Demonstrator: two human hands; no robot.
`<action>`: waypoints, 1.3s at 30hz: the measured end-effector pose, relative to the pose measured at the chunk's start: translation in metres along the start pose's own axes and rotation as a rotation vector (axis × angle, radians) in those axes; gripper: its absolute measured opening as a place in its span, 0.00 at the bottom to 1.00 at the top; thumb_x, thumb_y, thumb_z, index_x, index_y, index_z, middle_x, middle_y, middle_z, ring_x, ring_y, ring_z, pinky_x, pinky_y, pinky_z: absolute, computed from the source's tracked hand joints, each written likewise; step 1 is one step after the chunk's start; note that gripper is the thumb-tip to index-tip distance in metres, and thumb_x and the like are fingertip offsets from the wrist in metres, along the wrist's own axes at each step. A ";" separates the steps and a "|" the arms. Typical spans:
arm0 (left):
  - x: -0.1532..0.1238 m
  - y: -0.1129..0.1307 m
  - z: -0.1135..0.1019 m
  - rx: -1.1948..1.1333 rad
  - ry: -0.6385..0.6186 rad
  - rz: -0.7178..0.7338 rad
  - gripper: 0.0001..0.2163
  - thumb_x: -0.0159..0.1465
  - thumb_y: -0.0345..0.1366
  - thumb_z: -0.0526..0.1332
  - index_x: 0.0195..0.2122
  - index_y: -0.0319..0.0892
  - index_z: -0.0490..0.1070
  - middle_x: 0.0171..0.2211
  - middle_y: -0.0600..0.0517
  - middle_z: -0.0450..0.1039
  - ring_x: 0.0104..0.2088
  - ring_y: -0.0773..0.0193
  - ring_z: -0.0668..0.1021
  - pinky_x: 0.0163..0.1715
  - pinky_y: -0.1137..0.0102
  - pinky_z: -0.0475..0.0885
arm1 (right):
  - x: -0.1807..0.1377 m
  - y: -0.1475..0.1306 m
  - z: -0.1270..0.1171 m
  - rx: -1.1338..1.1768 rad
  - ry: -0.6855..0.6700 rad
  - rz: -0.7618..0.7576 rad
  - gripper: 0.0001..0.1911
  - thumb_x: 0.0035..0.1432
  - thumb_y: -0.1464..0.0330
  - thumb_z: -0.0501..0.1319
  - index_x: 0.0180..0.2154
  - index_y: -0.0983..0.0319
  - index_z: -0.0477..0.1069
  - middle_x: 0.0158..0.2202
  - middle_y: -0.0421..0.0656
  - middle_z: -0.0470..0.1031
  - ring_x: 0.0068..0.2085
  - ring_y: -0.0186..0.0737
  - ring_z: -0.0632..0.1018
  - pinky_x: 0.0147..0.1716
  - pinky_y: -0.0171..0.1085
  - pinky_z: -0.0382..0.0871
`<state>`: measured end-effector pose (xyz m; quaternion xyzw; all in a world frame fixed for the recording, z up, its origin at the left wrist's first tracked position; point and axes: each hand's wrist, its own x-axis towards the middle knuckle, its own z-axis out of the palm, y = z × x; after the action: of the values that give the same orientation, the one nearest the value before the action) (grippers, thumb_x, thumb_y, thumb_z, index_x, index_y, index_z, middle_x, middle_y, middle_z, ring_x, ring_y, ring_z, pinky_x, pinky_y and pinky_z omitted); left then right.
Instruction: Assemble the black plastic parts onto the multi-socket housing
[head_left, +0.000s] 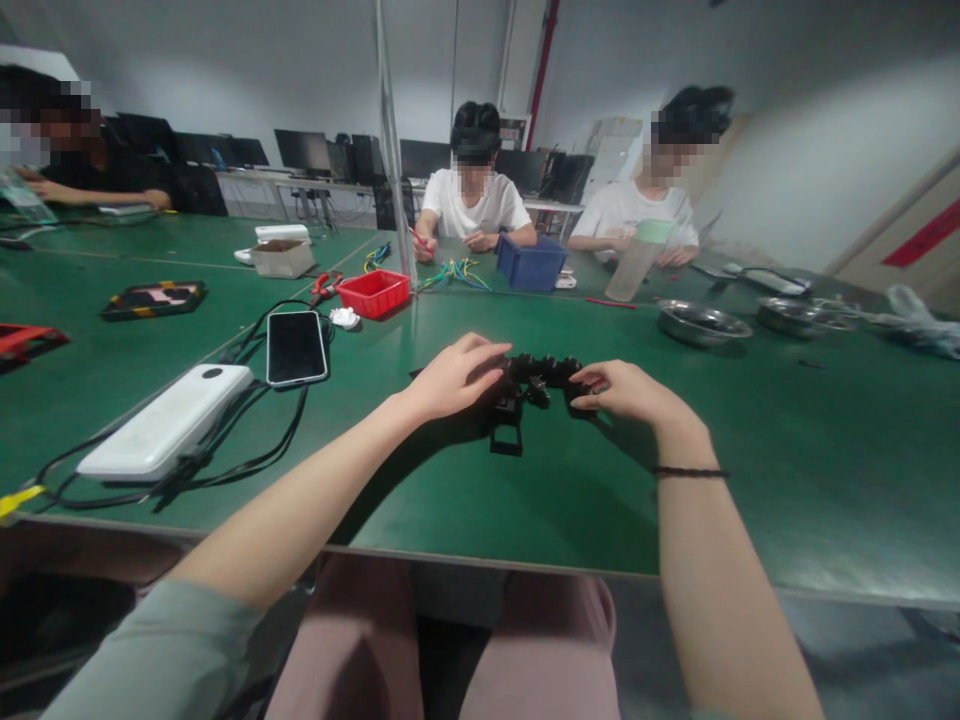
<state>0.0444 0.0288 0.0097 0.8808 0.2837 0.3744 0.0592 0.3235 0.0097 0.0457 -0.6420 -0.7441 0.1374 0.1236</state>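
Observation:
Several small black parts (546,370) sit close together in a row on the green table, some with metallic bits; their kind is too small to make out. My left hand (459,378) reaches over the left end of the row, fingers stretched out and apart, hiding some of the parts. At the right end is my right hand (626,390), its fingers curved and spaced apart beside a dark block (577,402). Whether the fingertips touch it is unclear. A black rectangular frame (506,441) lies flat in front of the row.
Left of my arms lie a white power bank (169,420) with black cables and a phone (297,347). Farther back are a red bin (373,293), a blue bin (531,262), a bottle (637,262) and metal bowls (703,323). Other people sit around the table (810,480).

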 end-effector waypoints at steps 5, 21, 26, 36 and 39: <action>0.001 -0.002 -0.008 -0.010 -0.011 -0.037 0.16 0.67 0.38 0.56 0.54 0.40 0.71 0.45 0.45 0.73 0.46 0.59 0.77 0.50 0.61 0.72 | -0.001 -0.004 -0.002 0.143 0.126 0.007 0.17 0.45 0.69 0.70 0.40 0.65 0.80 0.38 0.50 0.82 0.39 0.48 0.81 0.41 0.41 0.75; 0.002 -0.005 -0.013 0.084 -0.072 -0.015 0.15 0.67 0.39 0.56 0.51 0.40 0.73 0.45 0.44 0.75 0.44 0.58 0.78 0.47 0.62 0.73 | -0.001 -0.058 0.027 0.759 0.251 -0.254 0.21 0.43 0.60 0.70 0.40 0.63 0.77 0.28 0.42 0.78 0.28 0.37 0.74 0.28 0.37 0.69; 0.003 -0.006 -0.010 0.051 -0.078 -0.016 0.15 0.68 0.38 0.54 0.51 0.38 0.73 0.45 0.43 0.76 0.45 0.58 0.78 0.47 0.63 0.73 | 0.000 -0.059 0.033 0.774 0.129 -0.282 0.21 0.42 0.62 0.71 0.40 0.62 0.76 0.30 0.41 0.78 0.30 0.38 0.76 0.32 0.39 0.70; 0.001 -0.005 -0.010 0.003 -0.117 0.003 0.18 0.66 0.39 0.57 0.54 0.37 0.70 0.49 0.41 0.75 0.49 0.56 0.77 0.51 0.61 0.72 | 0.000 -0.054 0.030 0.823 0.050 -0.300 0.22 0.40 0.62 0.73 0.40 0.62 0.77 0.38 0.46 0.80 0.38 0.43 0.79 0.41 0.44 0.74; 0.001 -0.004 -0.010 -0.040 -0.107 0.018 0.21 0.63 0.42 0.61 0.54 0.36 0.70 0.50 0.41 0.75 0.50 0.55 0.77 0.52 0.60 0.71 | 0.000 -0.056 0.030 0.830 0.058 -0.296 0.22 0.40 0.62 0.73 0.40 0.63 0.76 0.38 0.46 0.80 0.37 0.43 0.79 0.39 0.43 0.74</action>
<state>0.0365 0.0318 0.0158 0.9007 0.2647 0.3329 0.0885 0.2609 0.0001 0.0383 -0.4281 -0.7061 0.3873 0.4102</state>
